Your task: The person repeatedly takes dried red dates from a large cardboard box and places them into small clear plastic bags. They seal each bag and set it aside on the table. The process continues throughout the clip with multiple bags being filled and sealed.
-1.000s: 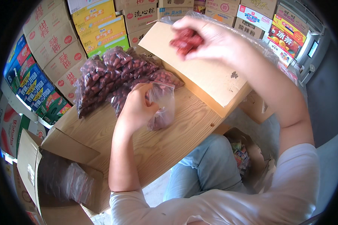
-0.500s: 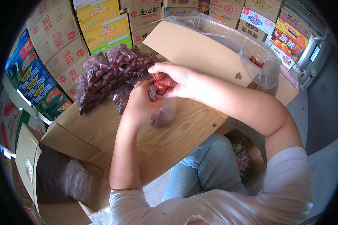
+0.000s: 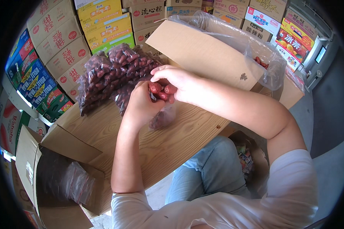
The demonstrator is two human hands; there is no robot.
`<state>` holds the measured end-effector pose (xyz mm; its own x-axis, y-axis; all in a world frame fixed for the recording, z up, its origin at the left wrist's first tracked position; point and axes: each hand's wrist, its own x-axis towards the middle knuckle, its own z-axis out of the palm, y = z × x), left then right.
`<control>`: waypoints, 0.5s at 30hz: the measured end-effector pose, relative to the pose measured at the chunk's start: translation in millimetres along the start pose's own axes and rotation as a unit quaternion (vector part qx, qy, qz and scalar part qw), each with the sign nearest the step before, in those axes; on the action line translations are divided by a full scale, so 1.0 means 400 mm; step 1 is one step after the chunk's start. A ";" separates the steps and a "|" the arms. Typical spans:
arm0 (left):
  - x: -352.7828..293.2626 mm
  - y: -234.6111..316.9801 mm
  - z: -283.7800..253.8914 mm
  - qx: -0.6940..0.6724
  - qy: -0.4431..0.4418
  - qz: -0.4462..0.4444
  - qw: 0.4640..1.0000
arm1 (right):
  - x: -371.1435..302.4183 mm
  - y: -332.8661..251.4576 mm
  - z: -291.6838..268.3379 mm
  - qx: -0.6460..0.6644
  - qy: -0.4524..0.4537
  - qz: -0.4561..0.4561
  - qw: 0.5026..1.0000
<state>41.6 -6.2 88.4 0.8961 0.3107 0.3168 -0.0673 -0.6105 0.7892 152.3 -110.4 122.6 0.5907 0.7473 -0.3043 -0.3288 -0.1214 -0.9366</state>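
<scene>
Over the wooden table (image 3: 156, 152), my two hands meet at the mouth of a clear plastic bag (image 3: 163, 119). My left hand (image 3: 140, 105) is closed around the bag's upper edge. Curled palm-inward, my right hand (image 3: 178, 83) holds several red dates (image 3: 163, 92) against the opening. Some dark dates show through the bag's lower part, which hangs just above or rests on the tabletop; I cannot tell which. Just beyond my hands lies a heap of filled bags of dates (image 3: 107, 72).
A large lined cardboard box (image 3: 206, 53) with loose dates (image 3: 260, 62) stands at the back right. An open carton at the left (image 3: 38, 179) holds flat plastic bags (image 3: 80, 185). Below the table's right edge sits a container of colourful packets (image 3: 245, 158). Stacked cartons (image 3: 57, 45) line the back.
My right hand has tipped slightly inward toward the bag mouth, and the dates have shifted a little left and down. The bag's lower part has moved slightly left.
</scene>
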 end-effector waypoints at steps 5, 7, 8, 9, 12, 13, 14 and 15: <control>0.002 -0.016 0.007 0.010 0.035 0.056 0.998 | -0.013 -0.008 0.009 0.038 0.031 0.036 0.998; 0.003 -0.017 0.007 0.012 0.034 0.049 0.998 | -0.003 -0.006 0.018 0.069 0.066 0.040 0.995; 0.005 -0.019 0.008 0.012 0.031 0.045 0.998 | 0.003 -0.005 0.020 0.084 0.083 0.042 0.992; 0.005 -0.020 0.008 0.013 0.028 0.041 0.999 | 0.007 -0.003 0.013 0.082 0.059 0.044 0.994; 0.002 -0.015 0.004 0.013 0.026 0.020 0.999 | 0.014 0.000 0.003 0.090 0.034 0.048 0.994; 0.001 -0.010 0.002 0.016 0.023 0.024 0.999 | 0.009 -0.003 0.013 0.100 0.059 0.049 0.992; 0.000 -0.001 -0.002 0.019 0.019 0.028 0.999 | 0.006 -0.005 0.020 0.111 0.083 0.050 0.989; 0.000 0.003 -0.002 0.022 0.016 0.032 0.999 | 0.004 -0.005 0.022 0.108 0.091 0.051 0.989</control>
<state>41.2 -6.6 89.8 0.8765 0.2928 0.3821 -0.1031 -0.6611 0.7432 147.3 -103.1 125.4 0.6627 0.6054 -0.4408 -0.5320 -0.0337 -0.8461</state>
